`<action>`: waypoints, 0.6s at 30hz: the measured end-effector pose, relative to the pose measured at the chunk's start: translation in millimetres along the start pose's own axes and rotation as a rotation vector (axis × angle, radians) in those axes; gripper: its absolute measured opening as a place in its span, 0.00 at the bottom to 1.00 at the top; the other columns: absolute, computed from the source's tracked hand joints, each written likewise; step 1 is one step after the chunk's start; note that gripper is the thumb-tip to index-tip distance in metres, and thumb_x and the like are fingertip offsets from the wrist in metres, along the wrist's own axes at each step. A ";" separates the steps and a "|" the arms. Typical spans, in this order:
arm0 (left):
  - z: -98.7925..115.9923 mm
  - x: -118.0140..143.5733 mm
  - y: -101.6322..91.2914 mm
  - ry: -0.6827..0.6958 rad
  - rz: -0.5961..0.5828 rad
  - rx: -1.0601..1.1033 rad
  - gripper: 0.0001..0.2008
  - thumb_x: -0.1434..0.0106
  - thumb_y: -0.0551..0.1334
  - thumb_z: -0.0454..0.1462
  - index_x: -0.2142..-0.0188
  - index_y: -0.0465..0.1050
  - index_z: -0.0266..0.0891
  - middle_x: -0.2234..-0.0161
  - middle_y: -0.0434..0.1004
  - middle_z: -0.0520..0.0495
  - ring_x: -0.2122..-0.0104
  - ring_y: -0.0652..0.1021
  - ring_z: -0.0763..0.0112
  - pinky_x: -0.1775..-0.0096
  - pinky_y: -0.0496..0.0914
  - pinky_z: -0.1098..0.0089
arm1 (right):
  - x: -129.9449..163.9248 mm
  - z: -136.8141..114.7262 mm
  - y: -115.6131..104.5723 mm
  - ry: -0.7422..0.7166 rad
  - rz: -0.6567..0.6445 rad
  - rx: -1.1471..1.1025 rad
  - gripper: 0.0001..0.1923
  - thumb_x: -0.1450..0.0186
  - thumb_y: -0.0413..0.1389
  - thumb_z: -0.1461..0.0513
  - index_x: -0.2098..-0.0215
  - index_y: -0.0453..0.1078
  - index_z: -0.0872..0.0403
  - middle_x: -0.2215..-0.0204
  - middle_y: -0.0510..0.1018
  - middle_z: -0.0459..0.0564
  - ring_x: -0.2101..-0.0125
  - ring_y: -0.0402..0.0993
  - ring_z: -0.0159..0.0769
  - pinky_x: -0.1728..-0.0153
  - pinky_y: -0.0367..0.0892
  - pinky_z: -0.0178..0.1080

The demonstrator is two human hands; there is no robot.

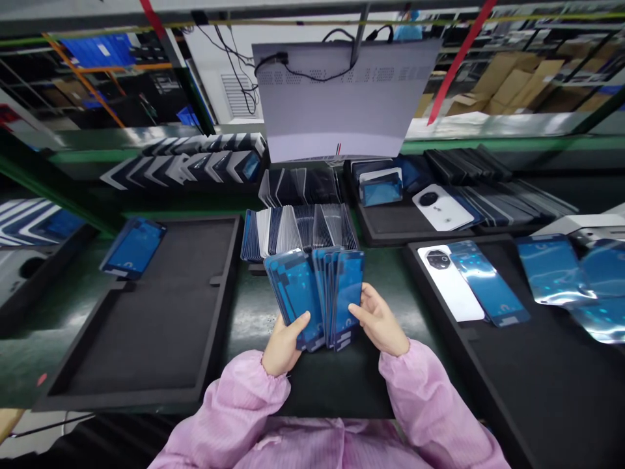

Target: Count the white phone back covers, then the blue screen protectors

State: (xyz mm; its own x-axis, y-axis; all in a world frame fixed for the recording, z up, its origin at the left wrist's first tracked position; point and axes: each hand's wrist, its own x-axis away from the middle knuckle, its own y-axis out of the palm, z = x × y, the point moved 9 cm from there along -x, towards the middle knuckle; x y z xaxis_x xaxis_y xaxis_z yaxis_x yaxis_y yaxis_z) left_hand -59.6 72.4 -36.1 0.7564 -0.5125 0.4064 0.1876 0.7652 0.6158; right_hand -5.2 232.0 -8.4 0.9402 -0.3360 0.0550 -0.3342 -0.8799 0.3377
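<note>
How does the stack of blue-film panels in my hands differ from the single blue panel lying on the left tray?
The handheld stack is many panels fanned upright, gripped by the left hand and right hand; the single panel lies alone, untouched, propped over the left tray rim. Both carry glossy blue film.

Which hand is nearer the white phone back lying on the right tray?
Right. The right hand holds the stack of blue panels just left of the white phone back; the left hand is farther left.
</note>
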 end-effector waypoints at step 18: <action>6.7 1.0 -5.9 0.046 0.068 -0.007 0.36 0.53 0.73 0.46 0.46 0.67 0.38 0.58 0.81 0.41 0.55 0.79 0.54 0.46 0.68 0.53 | 0.3 -14.8 0.2 -0.055 0.029 -0.164 0.19 0.43 0.65 0.59 0.56 0.64 0.47 0.65 0.75 0.44 0.68 0.72 0.31 0.69 0.70 0.33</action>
State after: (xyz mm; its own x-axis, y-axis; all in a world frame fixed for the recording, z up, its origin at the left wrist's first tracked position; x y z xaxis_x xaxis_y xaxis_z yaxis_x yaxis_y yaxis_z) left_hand -64.2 64.8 -34.9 0.7954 -0.4408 0.4160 0.1387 0.8005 0.5831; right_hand -4.1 236.7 5.6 0.9238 -0.3825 0.0169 -0.3420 -0.8045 0.4856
